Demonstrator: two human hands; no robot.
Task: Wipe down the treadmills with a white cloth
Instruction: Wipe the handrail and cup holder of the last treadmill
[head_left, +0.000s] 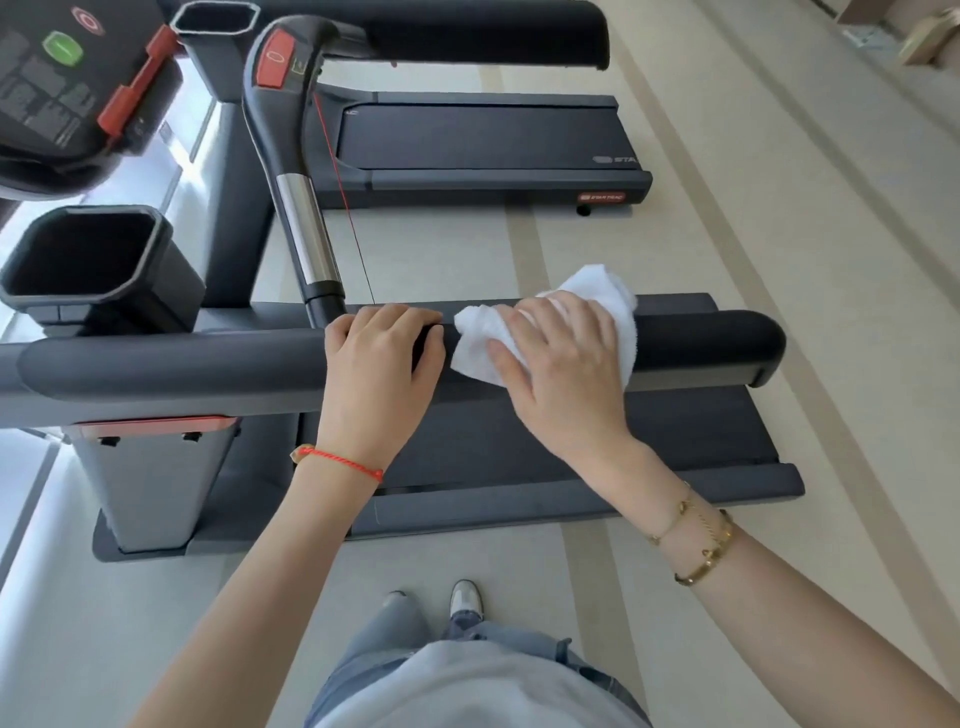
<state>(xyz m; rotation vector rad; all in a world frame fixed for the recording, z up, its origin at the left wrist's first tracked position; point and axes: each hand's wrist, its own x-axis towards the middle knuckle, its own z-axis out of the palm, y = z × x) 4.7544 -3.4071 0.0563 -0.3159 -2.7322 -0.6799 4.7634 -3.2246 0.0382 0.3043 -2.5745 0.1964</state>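
My right hand (558, 358) presses the white cloth (545, 332) flat against the near treadmill's padded side handrail (701, 340), fingers spread and fairly straight; my left hand (384, 353) curls over the same rail just beside it, steadying. The cloth looks soft, light and bunchy, likely to slide easily, so palm pressure should suit it. The chrome upright grip (306, 228) meets the rail left of my hands, with the cup holder (88, 260) beyond.
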